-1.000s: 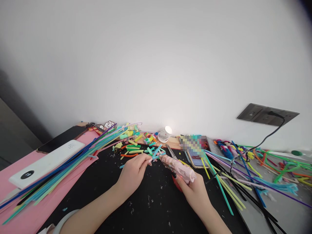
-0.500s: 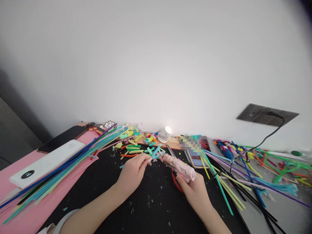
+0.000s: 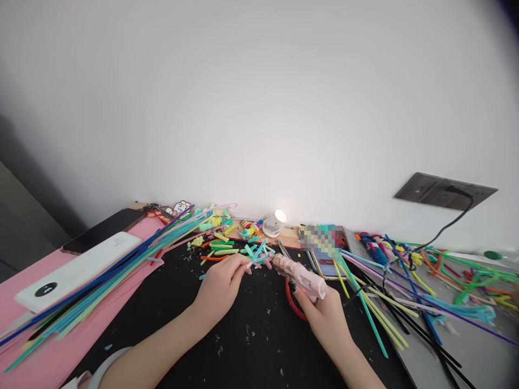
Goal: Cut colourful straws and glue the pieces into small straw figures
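Pinched in the fingertips of my left hand (image 3: 222, 283) are short light-blue pipe cleaner pieces (image 3: 259, 254), fanned apart at their far ends. My right hand (image 3: 326, 316) is wrapped round a pale pink glue gun (image 3: 302, 276). The gun's nozzle points up and left, close to the blue pieces; whether it touches them I cannot tell. Beneath the gun lie scissors with red handles (image 3: 292, 302), their blades (image 3: 283, 248) reaching toward the cup. Cut green and yellow pipe cleaner pieces (image 3: 221, 247) are scattered behind my left hand.
A lit paper cup (image 3: 274, 222) stands by the wall. Long pipe cleaners (image 3: 117, 275) lie on the left across a white power bank (image 3: 77, 270) and pink sheet. More pipe cleaners (image 3: 377, 302), a phone (image 3: 329, 266) and a black cord (image 3: 441, 229) are on the right.
The blue pieces in my left hand have tilted slightly and sit a little lower. The glue gun has shifted very slightly; both hands keep their hold.
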Action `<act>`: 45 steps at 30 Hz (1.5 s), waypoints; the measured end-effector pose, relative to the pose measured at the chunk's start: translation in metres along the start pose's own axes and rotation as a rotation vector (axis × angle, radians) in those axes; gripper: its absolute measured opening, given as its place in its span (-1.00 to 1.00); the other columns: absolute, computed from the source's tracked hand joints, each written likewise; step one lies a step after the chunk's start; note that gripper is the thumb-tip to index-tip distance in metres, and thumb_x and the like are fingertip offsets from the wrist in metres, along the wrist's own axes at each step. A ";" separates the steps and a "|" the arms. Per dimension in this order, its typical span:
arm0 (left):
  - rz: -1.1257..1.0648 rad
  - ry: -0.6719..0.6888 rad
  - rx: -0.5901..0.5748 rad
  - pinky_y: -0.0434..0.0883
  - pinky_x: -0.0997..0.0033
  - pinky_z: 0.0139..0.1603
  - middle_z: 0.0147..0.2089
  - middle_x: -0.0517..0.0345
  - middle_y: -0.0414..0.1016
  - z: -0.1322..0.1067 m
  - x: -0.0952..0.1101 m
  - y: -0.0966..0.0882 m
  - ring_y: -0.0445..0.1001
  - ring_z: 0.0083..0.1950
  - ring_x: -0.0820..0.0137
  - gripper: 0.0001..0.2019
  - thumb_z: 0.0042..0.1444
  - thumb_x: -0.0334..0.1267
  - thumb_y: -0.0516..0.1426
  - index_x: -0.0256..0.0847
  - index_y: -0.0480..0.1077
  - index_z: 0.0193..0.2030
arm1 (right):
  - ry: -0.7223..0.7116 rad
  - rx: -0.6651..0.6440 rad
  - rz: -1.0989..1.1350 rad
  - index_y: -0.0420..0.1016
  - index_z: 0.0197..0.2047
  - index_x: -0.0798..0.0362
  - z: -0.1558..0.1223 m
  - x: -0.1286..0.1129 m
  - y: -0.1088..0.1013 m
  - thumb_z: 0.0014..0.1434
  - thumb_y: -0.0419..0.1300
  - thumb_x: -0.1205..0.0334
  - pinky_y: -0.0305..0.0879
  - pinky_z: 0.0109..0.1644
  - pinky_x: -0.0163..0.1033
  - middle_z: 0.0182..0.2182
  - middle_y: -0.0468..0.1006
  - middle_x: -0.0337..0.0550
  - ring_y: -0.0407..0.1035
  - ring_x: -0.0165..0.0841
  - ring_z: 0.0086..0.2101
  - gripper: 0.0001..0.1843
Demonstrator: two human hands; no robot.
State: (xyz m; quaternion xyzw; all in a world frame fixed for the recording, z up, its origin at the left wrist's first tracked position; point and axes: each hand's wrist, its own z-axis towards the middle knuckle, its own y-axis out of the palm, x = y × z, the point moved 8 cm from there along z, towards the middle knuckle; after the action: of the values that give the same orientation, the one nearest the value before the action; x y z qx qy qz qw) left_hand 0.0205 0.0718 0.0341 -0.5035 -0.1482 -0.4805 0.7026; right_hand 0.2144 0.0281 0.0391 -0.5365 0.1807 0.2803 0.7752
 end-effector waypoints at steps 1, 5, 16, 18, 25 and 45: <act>0.001 0.002 0.001 0.27 0.46 -0.32 -0.39 0.21 0.41 0.000 0.000 0.000 0.39 -0.35 0.41 -0.81 0.23 -0.36 -0.10 -0.18 0.28 -0.35 | 0.001 0.008 -0.007 0.49 -0.20 0.15 0.000 0.000 -0.001 0.12 0.05 0.24 0.41 -0.37 -0.27 -0.34 0.58 -0.09 0.47 -0.25 -0.39 -0.74; 0.004 0.009 0.009 0.28 0.45 -0.32 -0.38 0.19 0.41 -0.001 -0.001 0.000 0.39 -0.35 0.41 -0.80 0.23 -0.36 -0.11 -0.18 0.29 -0.34 | -0.004 0.030 -0.011 0.50 -0.24 0.13 0.000 0.002 -0.001 0.11 0.06 0.24 0.39 -0.39 -0.29 -0.39 0.58 -0.12 0.47 -0.27 -0.42 -0.76; 0.012 -0.002 0.017 0.29 0.46 -0.32 -0.39 0.19 0.42 0.001 0.000 -0.002 0.40 -0.35 0.40 -0.80 0.22 -0.36 -0.10 -0.17 0.29 -0.36 | 0.008 0.041 0.028 0.48 -0.12 0.13 0.001 0.004 -0.002 0.09 0.07 0.25 0.41 -0.21 -0.22 -0.23 0.59 -0.06 0.48 -0.20 -0.25 -0.69; 0.008 0.002 0.019 0.29 0.45 -0.32 -0.38 0.19 0.42 0.001 -0.001 -0.002 0.41 -0.35 0.39 -0.80 0.22 -0.36 -0.10 -0.17 0.29 -0.35 | 0.015 0.041 0.030 0.48 -0.11 0.14 0.001 0.004 -0.002 0.09 0.07 0.24 0.41 -0.20 -0.21 -0.23 0.58 -0.05 0.48 -0.19 -0.25 -0.68; 0.007 -0.006 0.013 0.28 0.46 -0.31 -0.38 0.20 0.42 0.000 -0.003 0.000 0.40 -0.34 0.40 -0.81 0.22 -0.36 -0.09 -0.17 0.29 -0.34 | 0.035 0.068 0.022 0.49 -0.13 0.17 0.001 0.005 -0.004 0.10 0.07 0.17 0.43 -0.25 -0.20 -0.31 0.60 -0.03 0.49 -0.18 -0.34 -0.66; 0.053 0.099 -0.007 0.29 0.48 -0.29 -0.34 0.19 0.44 -0.003 0.003 0.004 0.42 -0.30 0.42 -0.81 0.23 -0.40 -0.10 -0.17 0.31 -0.27 | -0.073 -0.018 0.094 0.41 -0.34 0.07 -0.005 -0.005 0.004 0.11 0.09 0.23 0.33 -0.38 -0.32 -0.45 0.50 -0.18 0.41 -0.34 -0.47 -0.88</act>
State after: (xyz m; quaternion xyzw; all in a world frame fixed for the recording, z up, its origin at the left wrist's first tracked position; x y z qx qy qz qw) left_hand 0.0241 0.0675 0.0328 -0.4851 -0.0982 -0.4868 0.7198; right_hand 0.2080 0.0229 0.0371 -0.5239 0.1748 0.3373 0.7624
